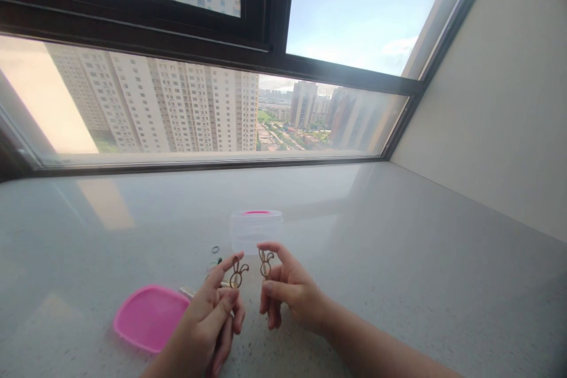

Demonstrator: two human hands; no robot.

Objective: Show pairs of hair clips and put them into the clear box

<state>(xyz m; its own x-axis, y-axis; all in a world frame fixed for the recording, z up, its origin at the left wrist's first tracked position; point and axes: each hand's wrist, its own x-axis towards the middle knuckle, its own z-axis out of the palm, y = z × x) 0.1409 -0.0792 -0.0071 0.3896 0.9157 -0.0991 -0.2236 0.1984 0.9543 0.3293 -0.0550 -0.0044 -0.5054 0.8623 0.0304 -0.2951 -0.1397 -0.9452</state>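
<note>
Between the thumb and fingers of my left hand (217, 310) is a small brown bunny-shaped hair clip (236, 274), its two looped ears pointing up. A matching bunny-shaped hair clip (265, 264) is pinched upright in my right hand (287, 283), with the index finger at its ears. The two clips are held apart, side by side, above the counter. Behind my hands stands a clear plastic box (256, 227) with a pink patch at its top. Partly hidden by my left hand are some small items on the counter, too small to name.
A pink lid (150, 319) lies on the speckled grey counter (398, 283), left of my left arm. A small dark ring (215, 249) lies near the clear box. Beyond the counter is a dark-framed window (270, 59), with a pale wall (500, 100) at right.
</note>
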